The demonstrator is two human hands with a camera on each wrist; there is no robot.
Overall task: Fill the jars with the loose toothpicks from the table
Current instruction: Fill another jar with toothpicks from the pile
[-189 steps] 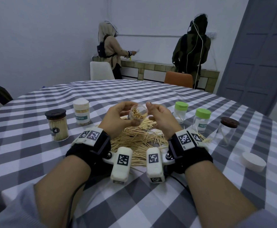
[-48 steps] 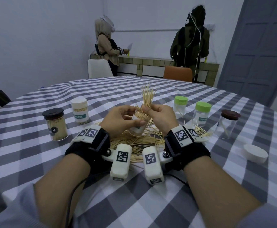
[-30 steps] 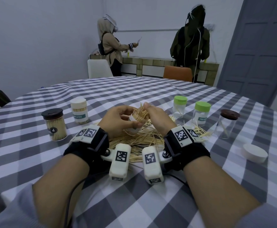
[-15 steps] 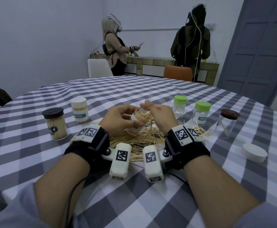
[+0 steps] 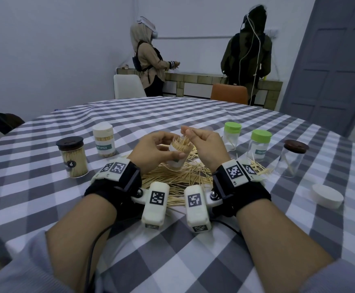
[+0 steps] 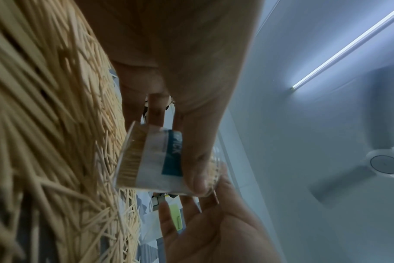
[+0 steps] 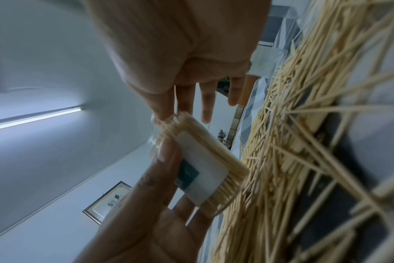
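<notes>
Now right hand (image 5: 206, 144) higher above jar (image 5: 179, 154)

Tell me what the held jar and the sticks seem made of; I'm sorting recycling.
The jar in the left hand looks like clear plastic or glass: the sticks show through its wall, beside a paper-like label. The toothpicks look like pale, matt wood or bamboo, thin and pointed.

Plain indoor room, likely home dining area: round table with grey-white checked tablecloth (image 5: 193, 115), white chair (image 5: 128, 86), orange chair (image 5: 229, 94), grey panelled door (image 5: 337, 60), white ceiling fan (image 6: 385, 164), framed picture (image 7: 106, 201).
</notes>
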